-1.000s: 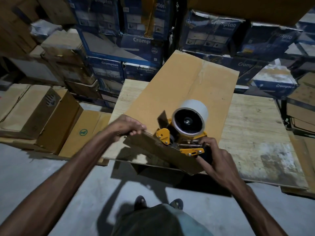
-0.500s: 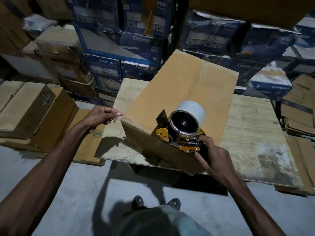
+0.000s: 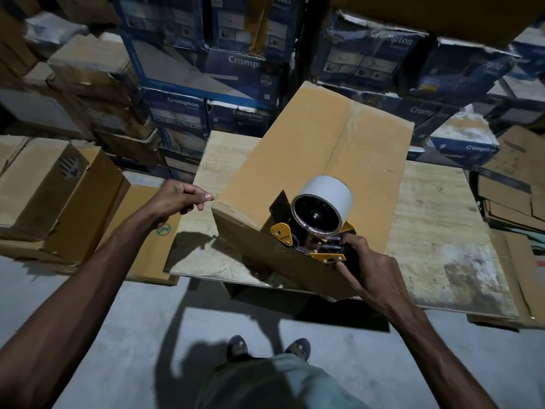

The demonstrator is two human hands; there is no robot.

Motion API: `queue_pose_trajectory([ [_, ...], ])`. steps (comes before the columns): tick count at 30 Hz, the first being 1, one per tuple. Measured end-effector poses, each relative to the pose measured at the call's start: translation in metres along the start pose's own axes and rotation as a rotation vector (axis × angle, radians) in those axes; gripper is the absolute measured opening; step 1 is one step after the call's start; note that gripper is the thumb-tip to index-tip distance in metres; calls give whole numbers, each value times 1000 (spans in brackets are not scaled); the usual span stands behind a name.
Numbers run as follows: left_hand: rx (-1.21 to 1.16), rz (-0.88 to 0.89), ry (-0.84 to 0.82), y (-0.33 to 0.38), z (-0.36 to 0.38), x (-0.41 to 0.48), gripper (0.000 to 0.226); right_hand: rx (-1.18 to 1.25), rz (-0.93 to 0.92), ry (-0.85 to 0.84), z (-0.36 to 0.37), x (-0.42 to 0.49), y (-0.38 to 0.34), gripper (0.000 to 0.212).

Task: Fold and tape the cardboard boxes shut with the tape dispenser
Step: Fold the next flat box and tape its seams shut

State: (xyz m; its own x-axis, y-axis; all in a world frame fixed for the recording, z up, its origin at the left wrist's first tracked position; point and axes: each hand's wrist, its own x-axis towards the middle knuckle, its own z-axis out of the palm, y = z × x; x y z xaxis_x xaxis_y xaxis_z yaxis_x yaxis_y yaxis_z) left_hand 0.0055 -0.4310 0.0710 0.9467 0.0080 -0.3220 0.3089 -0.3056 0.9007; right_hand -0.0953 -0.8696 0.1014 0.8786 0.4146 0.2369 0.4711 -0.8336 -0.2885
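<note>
A closed brown cardboard box (image 3: 330,149) lies slantwise on a pale wooden table (image 3: 436,231), its top seam running away from me. A yellow and black tape dispenser (image 3: 312,228) with a white tape roll sits on the box's near edge. My right hand (image 3: 368,267) grips the dispenser's handle. My left hand (image 3: 180,199) hovers just left of the box's near-left corner, index finger stretched toward it, the other fingers loosely curled and holding nothing.
Brown cartons (image 3: 59,196) are stacked on the floor at the left, and flattened cardboard (image 3: 513,202) lies at the right. Blue printed boxes (image 3: 236,63) are piled high behind the table. Grey concrete floor and my feet (image 3: 265,346) are below.
My left hand has let go of the box's near-left edge and drawn off to the left of the corner. My right hand still holds the dispenser at the near edge.
</note>
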Motion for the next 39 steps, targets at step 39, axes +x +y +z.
queue_pose_trajectory([
  [39,-163,-135,-101,-21,6,4,40,-104,-96,-94,-2,4,2,71],
])
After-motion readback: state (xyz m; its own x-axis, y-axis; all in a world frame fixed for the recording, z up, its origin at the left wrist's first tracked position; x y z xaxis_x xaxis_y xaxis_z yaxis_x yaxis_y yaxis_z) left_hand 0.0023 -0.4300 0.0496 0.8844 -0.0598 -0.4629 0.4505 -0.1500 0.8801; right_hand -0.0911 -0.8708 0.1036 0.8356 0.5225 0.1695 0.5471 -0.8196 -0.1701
